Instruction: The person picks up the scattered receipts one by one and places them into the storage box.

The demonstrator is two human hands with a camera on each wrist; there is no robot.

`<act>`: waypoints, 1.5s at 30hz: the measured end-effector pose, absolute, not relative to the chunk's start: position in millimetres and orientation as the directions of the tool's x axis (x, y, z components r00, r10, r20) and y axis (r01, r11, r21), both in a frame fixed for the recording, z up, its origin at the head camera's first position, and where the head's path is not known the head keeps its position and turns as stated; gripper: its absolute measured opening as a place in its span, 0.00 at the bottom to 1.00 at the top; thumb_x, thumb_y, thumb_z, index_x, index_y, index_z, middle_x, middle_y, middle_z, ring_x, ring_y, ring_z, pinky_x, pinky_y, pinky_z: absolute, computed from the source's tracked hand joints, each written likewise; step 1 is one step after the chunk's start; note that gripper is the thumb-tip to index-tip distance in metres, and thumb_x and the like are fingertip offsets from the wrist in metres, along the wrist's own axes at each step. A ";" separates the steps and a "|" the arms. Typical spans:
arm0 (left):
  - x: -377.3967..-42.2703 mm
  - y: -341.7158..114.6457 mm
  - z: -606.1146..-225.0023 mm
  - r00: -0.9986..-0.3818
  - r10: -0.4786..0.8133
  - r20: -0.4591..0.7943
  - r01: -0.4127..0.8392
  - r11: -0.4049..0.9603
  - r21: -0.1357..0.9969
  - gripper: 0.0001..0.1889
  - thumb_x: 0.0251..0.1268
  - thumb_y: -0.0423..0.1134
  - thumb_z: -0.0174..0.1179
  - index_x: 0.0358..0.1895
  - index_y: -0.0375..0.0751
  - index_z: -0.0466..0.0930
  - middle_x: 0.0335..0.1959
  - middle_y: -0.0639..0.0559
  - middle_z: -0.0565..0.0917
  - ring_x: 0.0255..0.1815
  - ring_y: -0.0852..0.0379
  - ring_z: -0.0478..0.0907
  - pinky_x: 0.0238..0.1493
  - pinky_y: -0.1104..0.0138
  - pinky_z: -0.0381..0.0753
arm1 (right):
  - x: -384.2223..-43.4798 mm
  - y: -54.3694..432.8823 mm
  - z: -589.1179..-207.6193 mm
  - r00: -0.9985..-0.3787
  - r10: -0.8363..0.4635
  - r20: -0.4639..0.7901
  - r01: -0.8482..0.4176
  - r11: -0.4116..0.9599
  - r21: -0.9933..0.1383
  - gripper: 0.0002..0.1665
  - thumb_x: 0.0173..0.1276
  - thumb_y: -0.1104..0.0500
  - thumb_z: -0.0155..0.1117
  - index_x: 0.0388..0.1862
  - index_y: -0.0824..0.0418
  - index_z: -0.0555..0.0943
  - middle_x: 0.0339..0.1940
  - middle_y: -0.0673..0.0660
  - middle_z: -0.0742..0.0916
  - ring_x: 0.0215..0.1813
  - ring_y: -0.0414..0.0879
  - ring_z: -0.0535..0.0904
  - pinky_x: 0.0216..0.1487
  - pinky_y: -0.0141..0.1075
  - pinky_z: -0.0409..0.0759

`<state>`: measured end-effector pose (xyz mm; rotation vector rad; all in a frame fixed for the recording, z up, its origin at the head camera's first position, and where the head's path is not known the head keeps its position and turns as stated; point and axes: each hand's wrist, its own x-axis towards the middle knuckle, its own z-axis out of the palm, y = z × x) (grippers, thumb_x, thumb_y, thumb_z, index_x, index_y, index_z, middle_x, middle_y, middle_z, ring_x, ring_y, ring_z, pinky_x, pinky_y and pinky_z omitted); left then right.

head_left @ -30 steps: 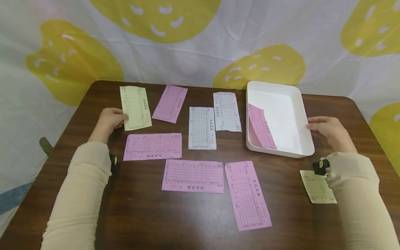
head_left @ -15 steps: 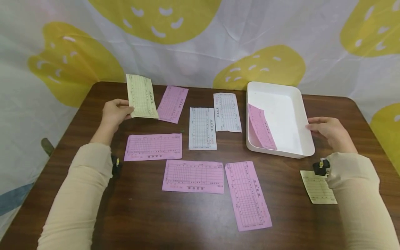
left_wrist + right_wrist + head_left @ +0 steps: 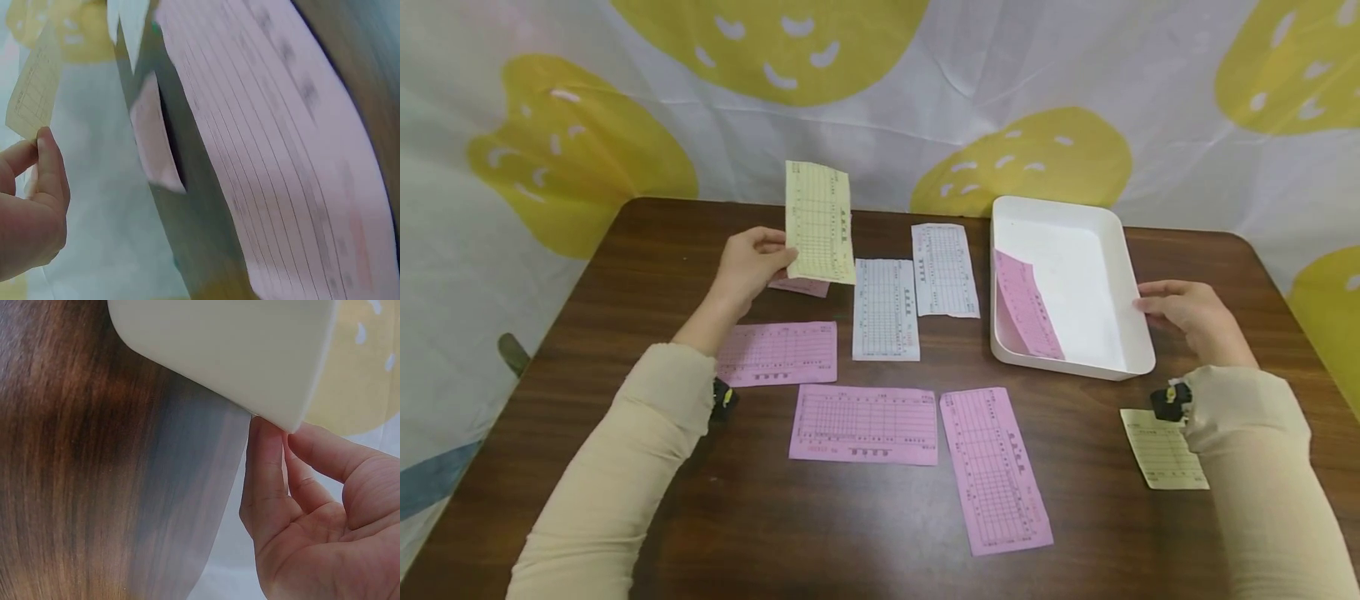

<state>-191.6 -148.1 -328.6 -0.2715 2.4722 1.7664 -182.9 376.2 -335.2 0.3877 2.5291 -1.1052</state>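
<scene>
Above the tabletop [image 3: 820,533], the yellow slip [image 3: 822,218] moved rightward.

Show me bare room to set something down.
Bare: the brown wood-grain table in front of the nearer horizontal pink paper slip, and the white rectangular tray right of its slanted pink paper slip. Crowded: around two bluish paper slips, between pink slips and tray.

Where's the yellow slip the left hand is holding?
In the head view, the yellow slip is left of centre, pinched by the left hand and partly hiding a pink slip.
</scene>
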 end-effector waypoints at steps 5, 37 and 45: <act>-188.9 -114.2 -327.3 -0.982 -0.007 -0.190 -0.183 0.300 0.936 0.19 0.66 0.33 0.57 0.58 0.31 0.73 0.51 0.38 0.81 0.37 0.61 0.78 0.41 0.70 0.83 | -182.5 376.4 -333.8 -0.898 0.113 -0.426 0.386 0.667 -0.637 0.36 0.71 0.52 0.55 0.69 0.73 0.60 0.24 0.24 0.71 0.30 0.22 0.73 0.38 0.22 0.75; -174.9 30.5 -345.1 -0.952 0.243 -0.184 -0.122 0.249 0.961 0.16 0.64 0.30 0.58 0.55 0.29 0.75 0.51 0.36 0.82 0.46 0.43 0.83 0.45 0.61 0.86 | -180.8 380.7 -331.3 -0.894 0.093 -0.438 0.382 0.671 -0.636 0.38 0.69 0.45 0.56 0.68 0.68 0.62 0.26 0.21 0.70 0.32 0.21 0.73 0.48 0.29 0.72; -173.6 45.8 -347.1 -0.959 0.217 -0.183 -0.134 0.226 0.965 0.14 0.61 0.27 0.59 0.51 0.29 0.78 0.48 0.36 0.84 0.43 0.44 0.85 0.35 0.71 0.86 | -178.2 379.4 -331.6 -0.879 0.109 -0.463 0.419 0.640 -0.644 0.39 0.70 0.46 0.55 0.71 0.68 0.59 0.40 0.36 0.72 0.32 0.21 0.71 0.71 0.55 0.64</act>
